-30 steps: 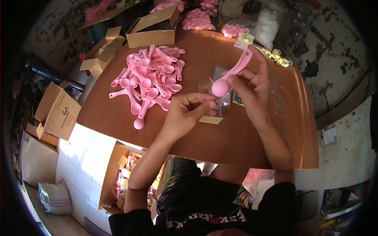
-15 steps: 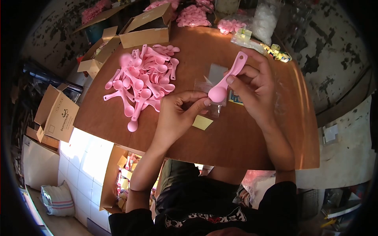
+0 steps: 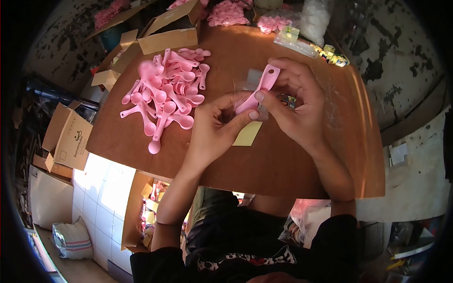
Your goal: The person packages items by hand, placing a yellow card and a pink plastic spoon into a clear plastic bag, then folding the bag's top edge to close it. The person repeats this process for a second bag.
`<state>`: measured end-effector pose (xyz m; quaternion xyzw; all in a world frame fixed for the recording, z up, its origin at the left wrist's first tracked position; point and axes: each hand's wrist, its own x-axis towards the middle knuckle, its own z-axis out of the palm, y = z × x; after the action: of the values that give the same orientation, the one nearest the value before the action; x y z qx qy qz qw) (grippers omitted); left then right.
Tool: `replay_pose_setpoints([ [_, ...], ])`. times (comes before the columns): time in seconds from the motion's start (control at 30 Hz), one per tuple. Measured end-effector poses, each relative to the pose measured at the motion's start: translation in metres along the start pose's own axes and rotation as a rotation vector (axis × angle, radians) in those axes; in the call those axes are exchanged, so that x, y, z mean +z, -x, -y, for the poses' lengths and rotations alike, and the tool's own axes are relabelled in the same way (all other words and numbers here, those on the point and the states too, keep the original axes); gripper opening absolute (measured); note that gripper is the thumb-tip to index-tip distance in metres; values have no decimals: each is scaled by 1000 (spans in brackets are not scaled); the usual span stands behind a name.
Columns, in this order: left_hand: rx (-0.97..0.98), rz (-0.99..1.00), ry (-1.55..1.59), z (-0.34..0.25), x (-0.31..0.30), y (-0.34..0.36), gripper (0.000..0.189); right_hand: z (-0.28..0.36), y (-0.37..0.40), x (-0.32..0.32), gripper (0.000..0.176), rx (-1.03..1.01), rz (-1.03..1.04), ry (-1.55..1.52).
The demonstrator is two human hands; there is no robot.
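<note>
My right hand grips a pink plastic spoon by its handle, bowl end pointing down into a small clear plastic bag. My left hand pinches the bag's lower edge just below the spoon's bowl, which is partly hidden behind the fingers. A yellow paper slip lies on the brown table under my hands. A heap of pink spoons lies on the table to the left of my hands.
An open cardboard box stands at the table's far edge, with more pink spoons and plastic bags behind it. Small yellow-green packets lie at the far right. More cardboard boxes sit on the floor to the left.
My right hand has lowered the spoon toward my left hand, so its bowl has slid into the bag. Both hands sit closer together.
</note>
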<state>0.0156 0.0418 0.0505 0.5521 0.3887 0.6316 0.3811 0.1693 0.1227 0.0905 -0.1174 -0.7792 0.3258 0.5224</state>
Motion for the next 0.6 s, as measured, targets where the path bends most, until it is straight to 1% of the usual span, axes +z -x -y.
replay_pose_setpoints([
  [0.07, 47, -9, 11, -3, 1, -1, 30, 0, 1, 1, 39, -61, -34, 135],
  [0.17, 91, -60, 34, -5, 2, -1, 26, 4, 2, 3, 37, -113, -62, 215],
  [0.3, 124, -104, -83, -3, -1, 0, 25, 4, 1, 4, 36, -159, -95, 206],
  [0.37, 132, -110, -99, -5, -2, 2, 22, 5, -5, -1, 29, -375, 31, 405],
  [0.4, 133, -110, -99, -6, -3, 4, 22, 7, -4, -2, 29, -375, 31, 405],
  [0.47, 75, -109, -181, -9, -4, 7, 21, 10, -2, -2, 18, -295, 106, 426],
  [0.5, 77, -109, -181, -13, -5, 8, 21, 10, -3, -1, 18, -297, 106, 427],
  [0.57, 2, -16, -345, -19, -7, 11, 20, 11, -4, 0, 12, -319, 100, 446],
  [0.6, 106, -32, -407, -16, -7, 12, 20, 12, -4, -1, 12, -319, 101, 446],
])
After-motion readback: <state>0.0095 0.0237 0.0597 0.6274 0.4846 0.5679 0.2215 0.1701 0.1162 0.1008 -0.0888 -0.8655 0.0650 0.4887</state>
